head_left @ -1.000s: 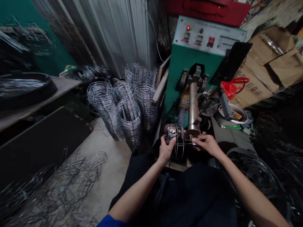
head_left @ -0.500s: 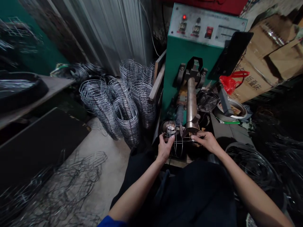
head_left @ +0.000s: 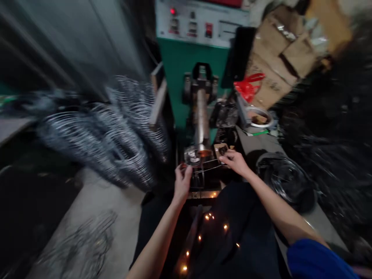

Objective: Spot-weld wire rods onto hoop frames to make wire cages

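Note:
A bent wire frame [head_left: 203,177] is held between my hands beneath the metal cylinder [head_left: 202,122] of a green spot-welding machine [head_left: 171,58]. My left hand [head_left: 181,182] grips the frame's left side between thumb and fingers. With thumb and fingertips pressed together, my right hand [head_left: 236,163] holds the right end of its long thin wires. An orange glow shows at the cylinder's lower tip, close to the wires. Bright sparks [head_left: 207,217] scatter over my dark-clothed lap. Blur hides the exact contact between the wires and the tip.
Stacks of wire frames [head_left: 124,151] stand on the floor at left, beside a wooden board [head_left: 159,102]. To the right are a round bowl [head_left: 269,118], a red plastic bag [head_left: 248,87], a cardboard box [head_left: 270,73] and a coil of dark wire [head_left: 286,180]. Loose wires [head_left: 84,248] lie at lower left.
The view has swung right, so the machine and stacks appear further left. Sparks and an orange glow at the cylinder tip have appeared. Both hands still hold the wire frame.

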Demonstrator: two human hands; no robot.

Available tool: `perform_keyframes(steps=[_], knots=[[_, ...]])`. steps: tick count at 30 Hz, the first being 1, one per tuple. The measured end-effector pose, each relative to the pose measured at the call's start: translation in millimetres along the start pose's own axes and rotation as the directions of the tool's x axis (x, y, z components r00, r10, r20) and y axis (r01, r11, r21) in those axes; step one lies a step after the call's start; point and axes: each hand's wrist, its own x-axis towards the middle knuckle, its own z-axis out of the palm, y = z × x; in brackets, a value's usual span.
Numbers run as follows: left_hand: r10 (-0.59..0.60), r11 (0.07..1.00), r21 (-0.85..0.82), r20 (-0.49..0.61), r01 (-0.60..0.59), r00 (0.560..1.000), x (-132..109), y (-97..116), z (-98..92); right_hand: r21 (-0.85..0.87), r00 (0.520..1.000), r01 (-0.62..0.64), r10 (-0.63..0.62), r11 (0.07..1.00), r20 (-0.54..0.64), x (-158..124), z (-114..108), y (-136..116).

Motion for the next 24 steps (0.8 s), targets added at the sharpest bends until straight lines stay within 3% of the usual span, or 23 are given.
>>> perform_keyframes(steps=[2,4,5,7,9,11,13,15,18,21,24], knots=[[0.043,0.999,0.029,-0.031,-0.042,0.999,-8,3,-1.6,-0.103,0.998,-0.028,0.023,0.994,-0.052,-18,-12,20],[0.081,0.997,-0.002,-0.031,-0.081,0.996,-15,4,-0.4,-0.333,0.973,-0.23,0.218,0.915,-0.073,-43,-33,47],[0.087,0.996,-0.03,-0.009,-0.087,0.996,-18,5,1.1,-0.453,0.927,-0.368,0.359,0.812,-0.11,-58,-47,62],[0.087,0.992,-0.092,0.057,-0.081,0.995,-24,8,5.0,-0.595,0.759,-0.61,0.601,0.523,-0.25,-94,-75,89],[0.083,0.986,-0.154,0.096,-0.067,0.992,-27,10,8.5,-0.597,0.609,-0.734,0.703,0.323,-0.368,-132,-97,113],[0.068,0.975,-0.217,0.112,-0.042,0.991,-27,12,10.7,-0.583,0.5,-0.787,0.764,0.205,-0.407,-167,-109,132],[0.031,0.965,-0.261,0.149,0.01,0.988,-24,14,11.4,-0.584,0.442,-0.798,0.804,0.149,-0.398,-193,-110,147],[-0.005,0.956,-0.286,0.195,0.062,0.981,-20,14,11.6,-0.597,0.436,-0.789,0.816,0.145,-0.379,-208,-105,158],[-0.041,0.948,-0.3,0.214,0.105,0.976,-18,17,11.7,-0.626,0.476,-0.76,0.806,0.176,-0.352,-214,-99,166],[-0.071,0.945,-0.297,0.226,0.138,0.972,-19,20,11.2,-0.647,0.516,-0.732,0.794,0.214,-0.322,-210,-95,162],[-0.066,0.946,-0.293,0.246,0.139,0.967,-18,23,9.9,-0.646,0.513,-0.733,0.797,0.214,-0.319,-208,-97,153]])
